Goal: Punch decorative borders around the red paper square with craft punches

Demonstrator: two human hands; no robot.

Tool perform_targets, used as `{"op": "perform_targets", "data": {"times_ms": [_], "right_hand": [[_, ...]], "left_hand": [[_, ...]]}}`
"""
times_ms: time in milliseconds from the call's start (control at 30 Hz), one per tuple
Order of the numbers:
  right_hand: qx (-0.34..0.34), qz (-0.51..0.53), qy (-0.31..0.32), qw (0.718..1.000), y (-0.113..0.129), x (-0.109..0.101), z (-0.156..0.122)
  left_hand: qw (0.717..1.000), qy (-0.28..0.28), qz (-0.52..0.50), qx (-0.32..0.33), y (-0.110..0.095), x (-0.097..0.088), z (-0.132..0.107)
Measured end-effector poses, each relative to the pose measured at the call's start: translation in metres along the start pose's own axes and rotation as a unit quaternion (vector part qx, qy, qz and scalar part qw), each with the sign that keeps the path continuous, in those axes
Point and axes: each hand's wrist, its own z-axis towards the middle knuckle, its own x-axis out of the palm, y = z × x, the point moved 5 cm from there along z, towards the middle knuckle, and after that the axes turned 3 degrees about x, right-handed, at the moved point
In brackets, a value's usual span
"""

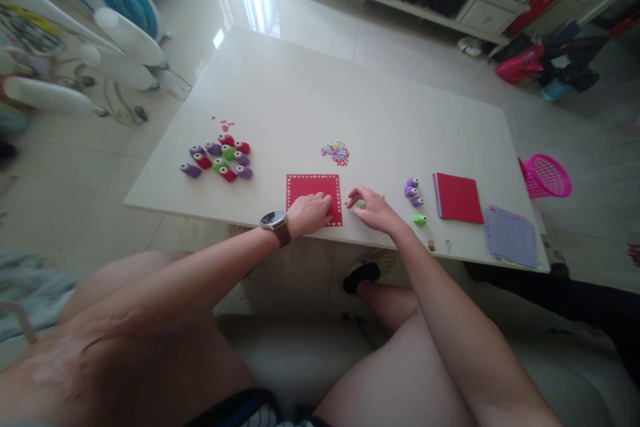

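Observation:
A square red paper (313,185) with a row of small heart-shaped holes along its edges lies at the table's near side. My left hand (311,212), with a watch (274,219) on its wrist, rests on the paper with fingers laid across it. Just right of the paper, my right hand (373,208) has its fingers around a green craft punch (360,204), partly hidden by them. A tiny red scrap lies beside those fingers. Beyond the paper sits a pile of small coloured paper cut-outs (336,152).
Several purple, red and green craft punches (220,163) cluster at the left, with red scraps (226,125) behind. More purple punches (411,191), a green one (420,220), a red paper stack (457,197) and punched lilac sheets (511,237) lie right. A pink basket (547,175) stands beyond the table's right edge.

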Motion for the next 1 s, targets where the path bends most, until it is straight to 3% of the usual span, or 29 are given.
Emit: {"op": "perform_targets", "data": {"times_ms": [200,400,733,900,1000], "right_hand": [[-0.020,-0.042,-0.079,0.996,-0.002,-0.004,0.001],[-0.008,-0.062,-0.097,0.993,-0.006,-0.010,0.002],[-0.020,-0.142,-0.012,0.990,-0.024,-0.010,0.000],[-0.019,-0.122,-0.019,0.992,-0.019,-0.010,0.001],[-0.045,-0.061,-0.039,0.996,-0.009,-0.012,0.002]], "left_hand": [[1.000,-0.005,0.000,-0.005,-0.001,-0.002,-0.001],[1.000,-0.006,-0.004,-0.005,-0.001,-0.002,-0.001],[1.000,-0.008,-0.011,-0.007,-0.001,-0.001,0.000],[0.999,-0.015,-0.037,0.008,0.000,-0.003,0.001],[0.992,-0.039,-0.121,0.012,0.002,-0.006,0.005]]}}
